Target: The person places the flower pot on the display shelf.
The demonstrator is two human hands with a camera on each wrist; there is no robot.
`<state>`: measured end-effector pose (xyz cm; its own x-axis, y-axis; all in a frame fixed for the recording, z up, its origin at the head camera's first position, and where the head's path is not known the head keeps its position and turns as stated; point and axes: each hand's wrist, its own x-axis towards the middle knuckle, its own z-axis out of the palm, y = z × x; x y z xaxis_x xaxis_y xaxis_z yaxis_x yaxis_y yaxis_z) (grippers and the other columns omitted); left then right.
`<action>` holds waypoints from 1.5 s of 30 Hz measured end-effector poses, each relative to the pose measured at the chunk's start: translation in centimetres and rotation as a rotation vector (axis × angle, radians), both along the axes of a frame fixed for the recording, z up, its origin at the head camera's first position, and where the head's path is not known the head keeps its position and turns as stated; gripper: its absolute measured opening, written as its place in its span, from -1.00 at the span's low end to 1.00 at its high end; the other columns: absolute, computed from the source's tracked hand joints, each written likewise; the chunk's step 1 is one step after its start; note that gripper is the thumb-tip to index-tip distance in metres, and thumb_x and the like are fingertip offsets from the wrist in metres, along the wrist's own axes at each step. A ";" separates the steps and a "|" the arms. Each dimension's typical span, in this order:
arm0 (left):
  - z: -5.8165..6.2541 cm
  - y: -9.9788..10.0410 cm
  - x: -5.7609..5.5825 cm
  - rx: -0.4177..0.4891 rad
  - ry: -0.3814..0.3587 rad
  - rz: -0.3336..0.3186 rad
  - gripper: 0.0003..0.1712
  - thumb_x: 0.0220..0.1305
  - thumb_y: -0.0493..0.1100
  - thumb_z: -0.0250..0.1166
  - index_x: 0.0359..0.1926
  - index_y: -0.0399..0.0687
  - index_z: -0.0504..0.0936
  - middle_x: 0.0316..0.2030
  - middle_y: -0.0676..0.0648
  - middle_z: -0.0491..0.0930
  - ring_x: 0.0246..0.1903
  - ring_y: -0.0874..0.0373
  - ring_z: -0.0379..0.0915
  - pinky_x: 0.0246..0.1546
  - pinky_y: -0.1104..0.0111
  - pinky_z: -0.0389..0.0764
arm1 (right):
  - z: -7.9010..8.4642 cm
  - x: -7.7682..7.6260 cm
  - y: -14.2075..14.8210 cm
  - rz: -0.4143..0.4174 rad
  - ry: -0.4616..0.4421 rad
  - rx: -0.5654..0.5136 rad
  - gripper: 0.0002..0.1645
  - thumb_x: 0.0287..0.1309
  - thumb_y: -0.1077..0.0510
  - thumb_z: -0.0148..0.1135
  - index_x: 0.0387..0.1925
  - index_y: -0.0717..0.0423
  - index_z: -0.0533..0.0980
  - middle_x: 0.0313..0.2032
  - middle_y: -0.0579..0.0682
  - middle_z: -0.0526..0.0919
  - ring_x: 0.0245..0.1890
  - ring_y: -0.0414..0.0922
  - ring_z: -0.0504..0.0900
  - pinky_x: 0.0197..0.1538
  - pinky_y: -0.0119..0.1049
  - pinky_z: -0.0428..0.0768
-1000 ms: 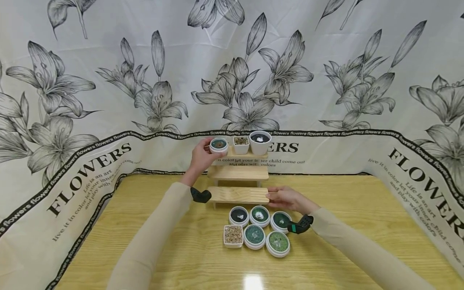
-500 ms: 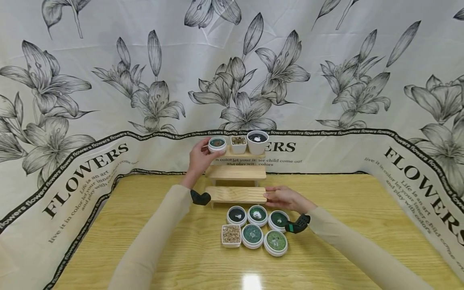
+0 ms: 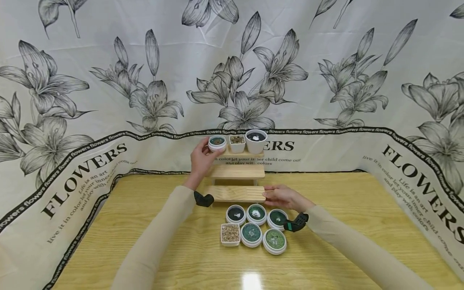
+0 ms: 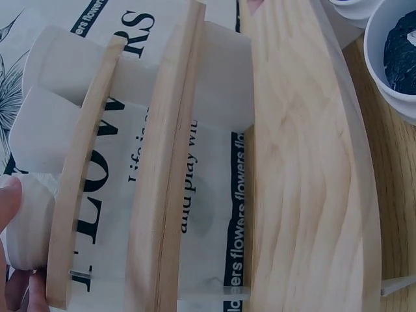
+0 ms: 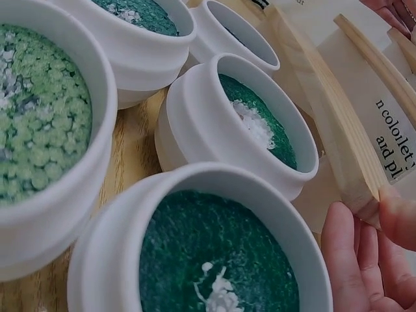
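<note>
My left hand [image 3: 200,159] grips a small round white pot [image 3: 217,143] with a teal and brown top, at the left end of the top tier of a wooden stepped stand. In the left wrist view that pot [image 4: 31,224] sits at the board's end, thumb on its side and fingers underneath. Beside it on the same tier are a square white pot [image 3: 237,144] and a larger round pot [image 3: 255,141] with a dark top. With thumb and fingers, my right hand [image 3: 284,197] pinches the right end of the lowest tier board [image 3: 235,193]; the right wrist view shows this board end [image 5: 365,185] closely.
Several round white pots with dark and green tops, such as the light green one [image 3: 275,240], stand in front of the stand. A square pot of tan bits [image 3: 230,234] is among them. The middle tier [image 3: 237,171] is bare. A flower-printed cloth [image 3: 163,117] hangs behind.
The pot in my left hand has shifted slightly right, nearer the square pot. My right hand keeps its hold on the lowest board. The head view has turned slightly right.
</note>
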<state>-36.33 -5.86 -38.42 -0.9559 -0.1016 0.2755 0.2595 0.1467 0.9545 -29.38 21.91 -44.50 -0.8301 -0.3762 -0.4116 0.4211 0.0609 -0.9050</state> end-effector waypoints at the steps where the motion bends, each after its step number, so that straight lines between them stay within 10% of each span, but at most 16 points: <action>1: 0.0 0.0 0.1 -0.003 0.003 0.007 -0.14 0.05 -0.24 0.46 0.36 -0.25 0.28 0.21 -0.28 0.44 0.19 -0.05 0.44 0.18 0.26 0.53 | 0.0 0.0 -0.1 -0.004 -0.001 -0.001 -0.27 0.34 0.35 -0.02 0.38 0.54 -0.08 -0.23 0.02 0.57 -0.31 -0.27 0.64 -0.10 -0.44 0.66; 12: -0.2 0.4 1.6 -0.063 0.133 0.107 -0.12 0.05 -0.15 0.47 0.36 -0.24 0.29 0.38 -0.16 0.28 0.39 0.01 0.15 0.38 0.22 0.29 | -0.2 -0.2 -0.2 -0.025 -0.001 0.023 -0.29 0.33 0.36 -0.01 0.39 0.51 -0.04 -0.27 0.00 0.57 -0.34 -0.28 0.62 -0.13 -0.44 0.67; 45: -3.8 -1.0 11.6 -0.118 0.088 -0.043 -0.30 0.08 -0.23 0.44 0.26 -0.18 0.42 0.22 -0.21 0.45 0.20 -0.12 0.33 0.18 -0.04 0.41 | -0.3 0.0 -0.1 0.000 0.002 0.004 -0.27 0.37 0.34 -0.05 0.42 0.48 -0.11 -0.22 -0.01 0.56 -0.31 -0.30 0.63 -0.11 -0.48 0.65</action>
